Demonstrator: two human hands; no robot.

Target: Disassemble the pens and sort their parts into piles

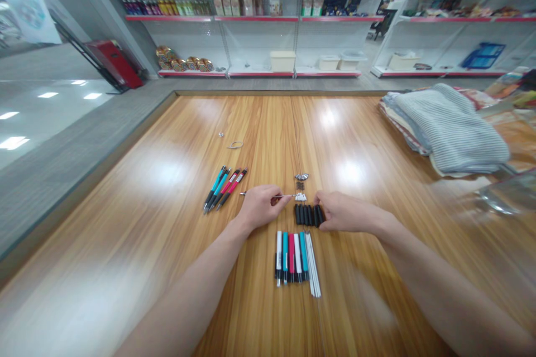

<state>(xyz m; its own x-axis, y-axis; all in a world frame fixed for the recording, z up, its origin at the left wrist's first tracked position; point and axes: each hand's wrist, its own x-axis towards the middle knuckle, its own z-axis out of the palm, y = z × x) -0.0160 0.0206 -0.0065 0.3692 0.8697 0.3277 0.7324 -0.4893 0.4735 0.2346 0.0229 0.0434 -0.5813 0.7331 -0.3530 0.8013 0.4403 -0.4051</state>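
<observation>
My left hand (262,206) pinches a thin metal pen refill (262,195), whose tip end reaches a small white piece (300,197). My right hand (341,212) lies against the right end of a row of black pen barrels (307,215), and its grip on them is hard to judge. Below my hands lie coloured pen bodies (291,256) side by side, with thin white tubes (313,265) beside them. Left of my left hand, several finished teal and red pens (221,188) lie angled. Small springs (300,185) and a metal fan-shaped part (301,176) sit above the black barrels.
All this lies on a wooden table (146,223). A small ring (220,134) and a wire loop (235,144) lie farther out. Folded grey knit cloth (452,128) sits at the right, and stocked shelves (255,18) stand behind the table.
</observation>
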